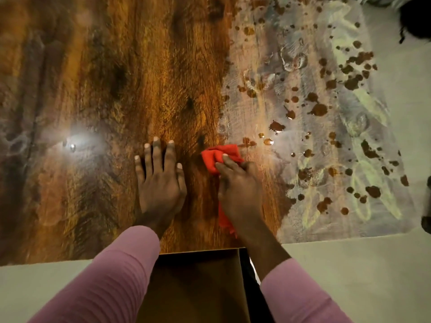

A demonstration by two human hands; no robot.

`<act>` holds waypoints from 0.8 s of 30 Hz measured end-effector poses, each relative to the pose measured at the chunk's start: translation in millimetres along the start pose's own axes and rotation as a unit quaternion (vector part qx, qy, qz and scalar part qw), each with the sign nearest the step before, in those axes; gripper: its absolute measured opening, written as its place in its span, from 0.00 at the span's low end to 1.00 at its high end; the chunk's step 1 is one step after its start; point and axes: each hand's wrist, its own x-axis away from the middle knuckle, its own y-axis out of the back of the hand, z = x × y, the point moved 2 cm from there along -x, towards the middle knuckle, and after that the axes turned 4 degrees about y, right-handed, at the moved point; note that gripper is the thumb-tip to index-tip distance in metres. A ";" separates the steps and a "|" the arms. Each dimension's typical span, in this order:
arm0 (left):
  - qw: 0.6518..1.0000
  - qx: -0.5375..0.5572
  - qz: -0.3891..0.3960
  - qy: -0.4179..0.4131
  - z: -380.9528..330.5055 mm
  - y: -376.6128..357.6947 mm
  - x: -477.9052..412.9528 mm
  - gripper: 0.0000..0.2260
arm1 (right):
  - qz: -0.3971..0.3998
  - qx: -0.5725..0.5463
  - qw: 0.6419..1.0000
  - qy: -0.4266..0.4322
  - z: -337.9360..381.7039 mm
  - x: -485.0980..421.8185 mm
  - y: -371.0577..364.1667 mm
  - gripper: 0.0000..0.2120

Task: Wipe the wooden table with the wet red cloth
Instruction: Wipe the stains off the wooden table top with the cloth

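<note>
The wooden table [130, 66] fills most of the head view, dark brown grain on the left and middle. Its right part [303, 117] is smeared whitish, with pale chalky marks and several wet patches showing brown wood. My right hand [238, 183] grips the bunched red cloth [217, 157] and holds it on the wood near the table's front, just left of the smeared area. A strip of cloth trails back under my wrist. My left hand [161, 178] lies flat on the table with fingers spread, a little left of the cloth.
A bright lamp reflection [77, 141] shines on the wood at the left. A brown box-like surface [198, 283] sits under the table's front edge between my pink-sleeved arms. Pale floor [373, 264] lies right and front. A dark object [415, 17] sits at the top right.
</note>
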 end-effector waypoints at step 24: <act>0.998 0.023 -0.055 -0.005 -61.6 -7.9 -123.1 0.27 | -0.096 -0.082 0.991 -0.053 8.8 -92.4 -8.8 0.13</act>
